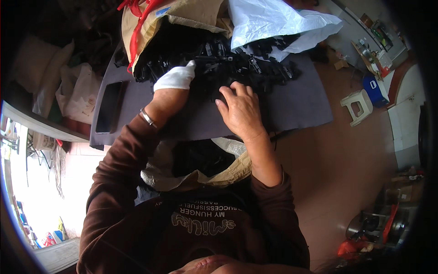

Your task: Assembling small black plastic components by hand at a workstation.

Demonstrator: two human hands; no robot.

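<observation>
A heap of small black plastic parts (246, 66), some with shiny metal bits, spreads over the far side of a table with a dark grey cloth (296, 105). My left hand (174, 78), in a white glove, is closed at the near left edge of the heap. A long black part lies right by its fingertip; what the fingers hold, if anything, is hidden. Bare and with its fingers apart, my right hand (240, 107) rests on the heap's near edge, and I see nothing held in it.
A tan sack (194, 13) with red ties and a white plastic sack (273, 20) stand behind the heap. A dark phone (109, 107) lies at the left. Against my lap sits an open woven sack (237, 169) of dark contents. A pale stool (357, 107) stands right.
</observation>
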